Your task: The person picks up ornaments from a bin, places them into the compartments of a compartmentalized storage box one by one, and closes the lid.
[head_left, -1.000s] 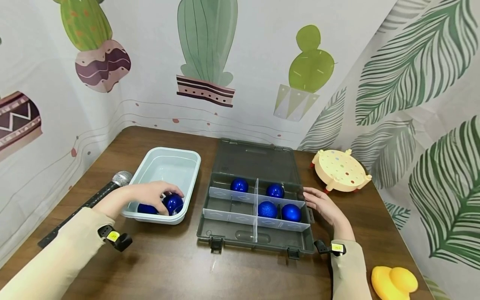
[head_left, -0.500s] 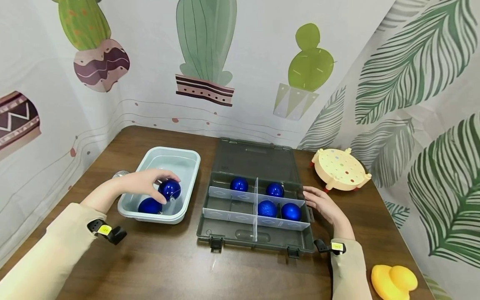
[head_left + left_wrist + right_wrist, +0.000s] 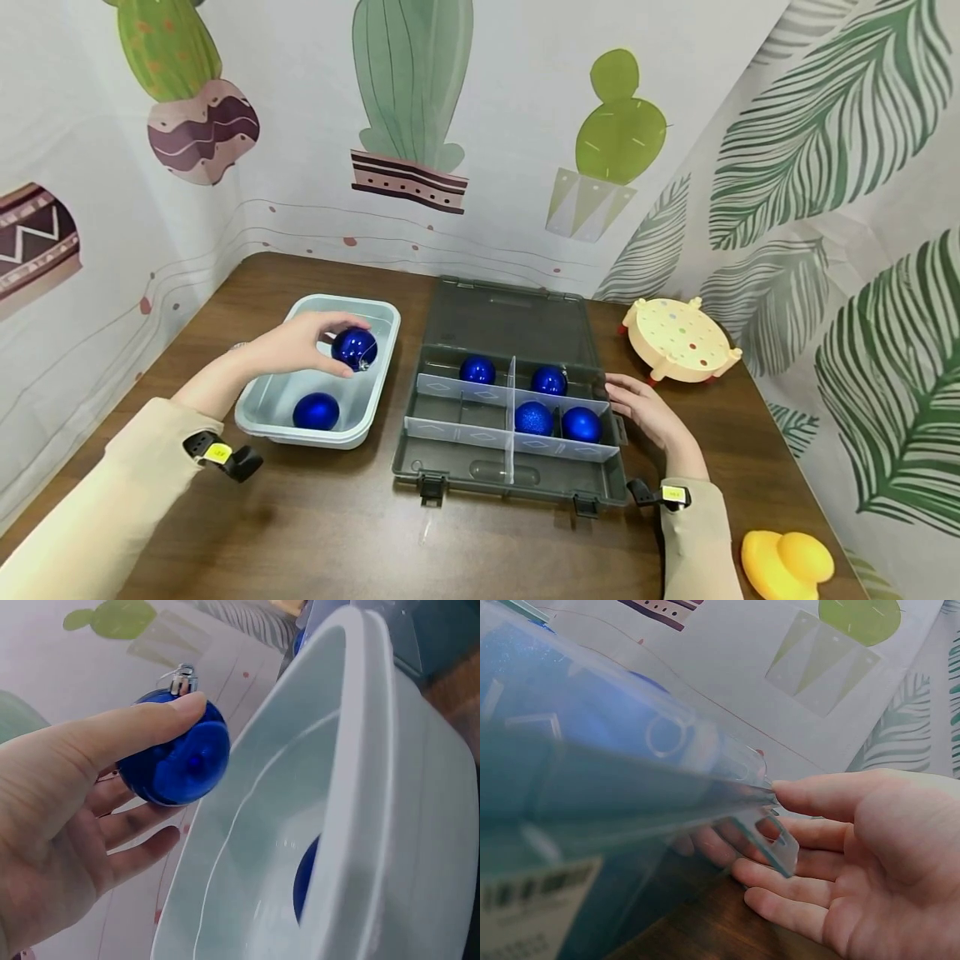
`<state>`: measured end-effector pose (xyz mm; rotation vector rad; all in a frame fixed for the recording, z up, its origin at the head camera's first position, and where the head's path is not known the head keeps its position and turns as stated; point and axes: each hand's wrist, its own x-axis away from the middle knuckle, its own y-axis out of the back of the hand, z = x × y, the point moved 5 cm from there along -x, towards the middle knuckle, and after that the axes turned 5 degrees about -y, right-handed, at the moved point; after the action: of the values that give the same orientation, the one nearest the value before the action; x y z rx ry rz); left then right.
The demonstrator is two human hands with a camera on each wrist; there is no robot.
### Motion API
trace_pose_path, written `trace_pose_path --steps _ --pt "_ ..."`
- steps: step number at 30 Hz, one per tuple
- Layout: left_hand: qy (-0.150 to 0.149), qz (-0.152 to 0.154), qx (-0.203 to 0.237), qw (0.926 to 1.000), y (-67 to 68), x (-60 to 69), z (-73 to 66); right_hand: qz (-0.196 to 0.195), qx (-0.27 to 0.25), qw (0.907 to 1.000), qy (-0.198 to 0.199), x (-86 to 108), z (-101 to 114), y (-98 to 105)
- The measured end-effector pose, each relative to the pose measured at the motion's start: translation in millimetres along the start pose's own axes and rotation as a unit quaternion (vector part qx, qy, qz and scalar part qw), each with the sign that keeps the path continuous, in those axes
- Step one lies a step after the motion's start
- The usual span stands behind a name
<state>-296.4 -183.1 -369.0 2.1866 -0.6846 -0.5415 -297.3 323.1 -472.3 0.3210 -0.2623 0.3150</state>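
My left hand [image 3: 296, 342] pinches a glossy blue Christmas bauble [image 3: 355, 348] above the pale blue tub [image 3: 384, 375]. In the left wrist view, the thumb lies across the bauble [image 3: 180, 761], beside its silver cap. A second blue bauble [image 3: 316, 411] lies in the tub. My right hand [image 3: 651, 417] touches the right side of the open grey divided box [image 3: 457, 462], thumb at its rim and fingers relaxed along the side wall. Several blue baubles, such as a glittery one [image 3: 534, 418], sit in the box's back and middle compartments.
A microphone lies left of the tub, mostly hidden behind the left arm. A cream spotted toy drum-like stand [image 3: 681, 340] is at the back right. A yellow rubber duck [image 3: 787, 564] sits at the front right. A patterned cloth wall [image 3: 300, 125] rises behind the table.
My left hand has lifted the bauble out of the tub's near end and moved it up and away. The other bauble in the tub has rolled slightly right. My right hand stays put.
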Motion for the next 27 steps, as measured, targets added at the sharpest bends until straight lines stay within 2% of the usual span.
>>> trace_pose_path --steps 5,11,14,22,27 --pt "-0.001 -0.020 -0.013 0.9997 -4.4 -14.6 -8.5 0.000 -0.001 1.0000 0.000 -0.2 -0.3 -0.2" --pt "0.011 -0.024 -0.017 0.9995 -14.2 -33.5 -23.2 0.000 0.003 1.0000 0.001 -0.3 -0.2 0.0" --pt "0.007 -0.027 -0.020 0.9994 -20.0 -43.7 -32.5 0.002 0.003 1.0000 0.003 -1.0 -1.0 -0.3" --pt "0.000 -0.018 -0.014 0.9997 -44.0 -64.8 -51.2 0.001 0.002 1.0000 0.003 -1.6 -2.6 0.4" --pt "-0.009 0.000 -0.005 0.9999 -60.0 -74.7 -60.2 0.001 0.003 1.0000 0.002 -1.6 -2.5 0.3"
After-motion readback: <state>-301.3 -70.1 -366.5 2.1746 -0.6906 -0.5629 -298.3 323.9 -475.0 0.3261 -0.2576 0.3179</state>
